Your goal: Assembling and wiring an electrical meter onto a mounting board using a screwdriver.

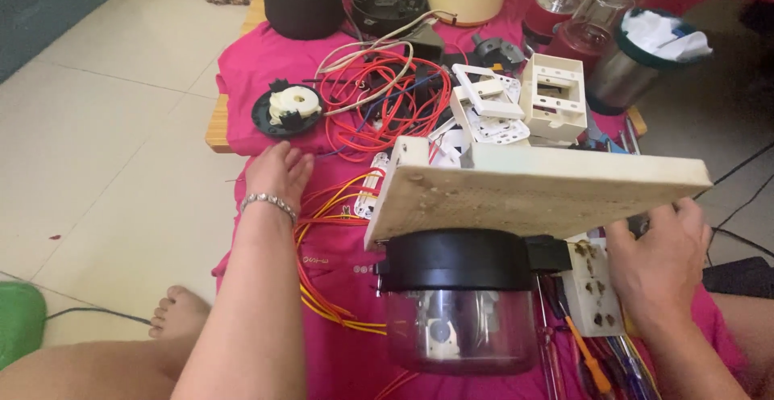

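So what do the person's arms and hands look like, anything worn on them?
Both forearms are bare, with no sleeves or gloves in view. The left hand has a silver beaded bracelet around its wrist. The right hand shows no ring, watch or band.

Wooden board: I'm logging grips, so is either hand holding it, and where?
The right hand grips the wooden board by its right end. The left hand rests flat on the pink cloth, holding nothing.
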